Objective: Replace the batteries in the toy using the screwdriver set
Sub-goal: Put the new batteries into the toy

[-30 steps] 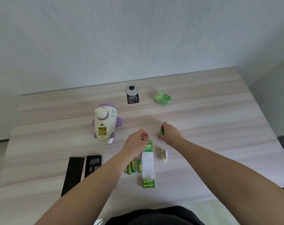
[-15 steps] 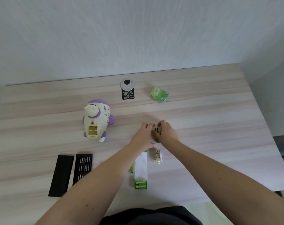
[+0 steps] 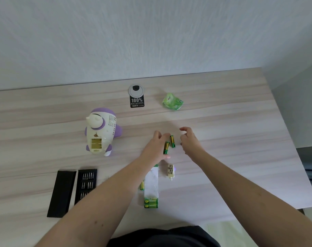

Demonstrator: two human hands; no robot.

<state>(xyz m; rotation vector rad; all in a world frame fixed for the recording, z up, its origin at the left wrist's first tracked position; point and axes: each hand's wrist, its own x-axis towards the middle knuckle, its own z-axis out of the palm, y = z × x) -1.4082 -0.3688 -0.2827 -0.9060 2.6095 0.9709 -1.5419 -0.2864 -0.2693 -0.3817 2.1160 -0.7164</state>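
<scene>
Wooden surface (image 3: 223, 122), viewed from above. Toy (image 3: 100, 132), white and purple, lies at about 9 o'clock from the hands, battery bay facing up and uncovered, well apart from them.

Left hand (image 3: 156, 148): fingers reach forward, one green-gold battery (image 3: 166, 147) at its thumb side, touching or just beside the fingers; cannot tell whether it is gripped or only touched. Second battery (image 3: 172, 141) lies on the surface just at 2 o'clock of the first, between the two hands.

Right hand (image 3: 190, 141): fingers loosely curled, holding nothing, just beside the second battery but apart from it.

At 6 o'clock of the left hand: battery pack (image 3: 151, 188) with two cells left at its near end; loose batteries (image 3: 142, 185) at its left edge, partly hidden by the forearm. Small cream battery cover (image 3: 170, 171) just right of the pack.

Screwdriver set (image 3: 86, 184) open at 7 o'clock, bits in rows; its black lid (image 3: 61, 192) beside it at left.

Far side: round grommet (image 3: 136, 90) with black "100%" tag (image 3: 137, 102); crumpled green wrapper (image 3: 172, 102) at its 3 o'clock
</scene>
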